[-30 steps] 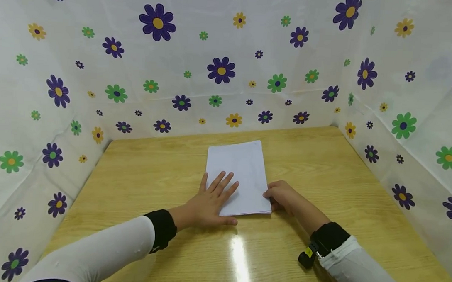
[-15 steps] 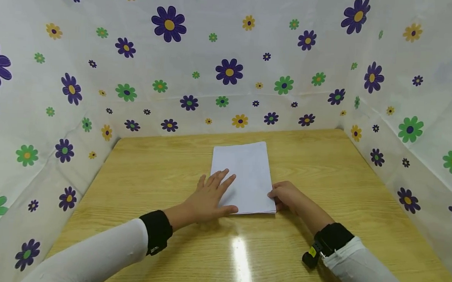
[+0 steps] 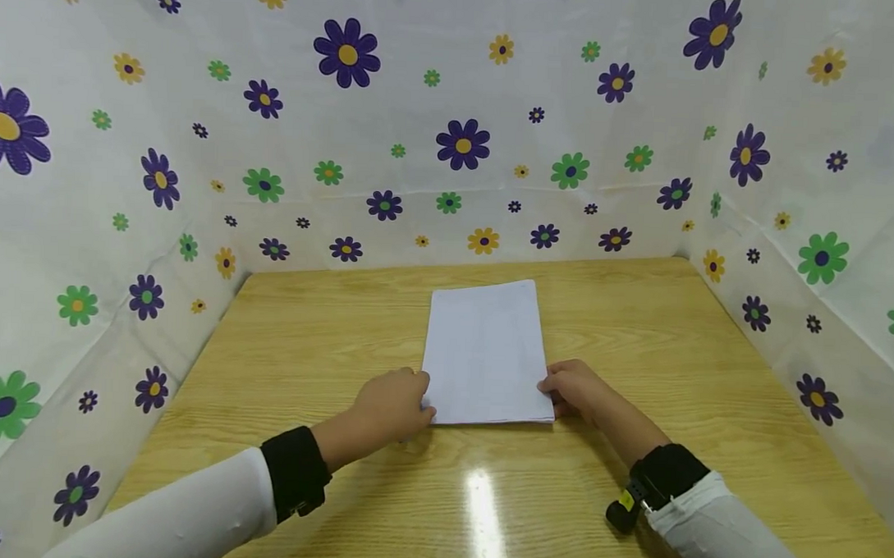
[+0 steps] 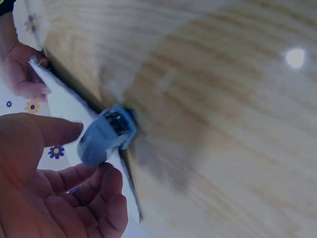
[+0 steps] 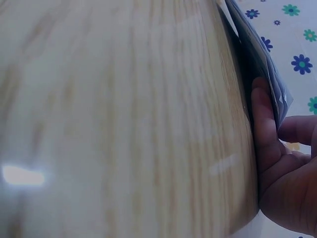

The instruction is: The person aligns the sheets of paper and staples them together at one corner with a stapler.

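A stack of white paper (image 3: 485, 354) lies on the wooden table, its near edge facing the person. My right hand (image 3: 579, 390) pinches the near right corner; in the right wrist view its fingers go under the sheets (image 5: 283, 96) and the thumb lies over them. At the near left corner is my left hand (image 3: 387, 408), fingers curled. The left wrist view shows a small blue stapler (image 4: 96, 141) between its thumb and fingertips, overlapping the paper's edge. In the head view the hand hides this stapler.
The wooden table (image 3: 327, 332) reaches out on both sides of the paper. A white flower-print cloth (image 3: 291, 85) stands behind it and along both sides. A small camera (image 3: 622, 512) hangs from the right wrist's black band.
The left hand, spread flat on the paper a second ago, has lifted, drawn back to the near left corner and curled its fingers. The right hand keeps its grip. The head view has shifted slightly.
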`<state>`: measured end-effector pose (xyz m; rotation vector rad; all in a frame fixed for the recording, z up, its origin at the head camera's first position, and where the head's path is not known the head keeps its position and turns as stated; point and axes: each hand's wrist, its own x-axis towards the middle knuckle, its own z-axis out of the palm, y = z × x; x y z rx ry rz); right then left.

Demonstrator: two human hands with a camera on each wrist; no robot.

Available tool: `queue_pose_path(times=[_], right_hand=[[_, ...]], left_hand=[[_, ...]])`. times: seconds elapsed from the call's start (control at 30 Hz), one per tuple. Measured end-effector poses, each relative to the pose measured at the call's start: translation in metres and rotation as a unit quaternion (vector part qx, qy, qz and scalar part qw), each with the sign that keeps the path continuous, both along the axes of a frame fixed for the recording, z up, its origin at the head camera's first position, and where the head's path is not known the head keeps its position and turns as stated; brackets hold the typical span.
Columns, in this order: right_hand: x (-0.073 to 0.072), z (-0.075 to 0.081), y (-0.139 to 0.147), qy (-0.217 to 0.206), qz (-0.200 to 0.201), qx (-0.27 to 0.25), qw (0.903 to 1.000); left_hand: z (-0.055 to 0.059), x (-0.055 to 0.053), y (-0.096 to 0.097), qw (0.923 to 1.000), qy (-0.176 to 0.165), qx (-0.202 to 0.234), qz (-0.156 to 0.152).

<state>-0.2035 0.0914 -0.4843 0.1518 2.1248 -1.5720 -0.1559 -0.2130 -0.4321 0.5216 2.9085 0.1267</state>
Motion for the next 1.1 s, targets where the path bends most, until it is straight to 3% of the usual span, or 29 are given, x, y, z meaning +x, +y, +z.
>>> queue_pose_path(times=[0.2,0.43,0.67,0.87,1.1], right_hand=[[-0.003,-0.003,-0.001,0.007,0.000,-0.001,1.0000],[-0.005,-0.005,-0.002,0.017,-0.003,-0.001,0.9999],[-0.008,-0.006,-0.002,0.008,-0.005,-0.006,0.9999],[-0.008,-0.004,-0.001,-0.010,-0.003,-0.001,0.9999],[-0.004,0.000,0.003,-0.005,0.017,0.008,0.9998]], left_hand=[[-0.007,0.000,-0.004,0.9994,0.008,0.024,0.021],[-0.009,-0.007,-0.016,0.9960,-0.023,0.056,0.066],[-0.012,-0.035,-0.029,0.9954,0.004,0.061,0.074],[-0.009,-0.059,-0.022,0.9940,-0.001,0.072,0.082],[-0.014,-0.073,-0.014,0.9939,-0.021,0.061,0.089]])
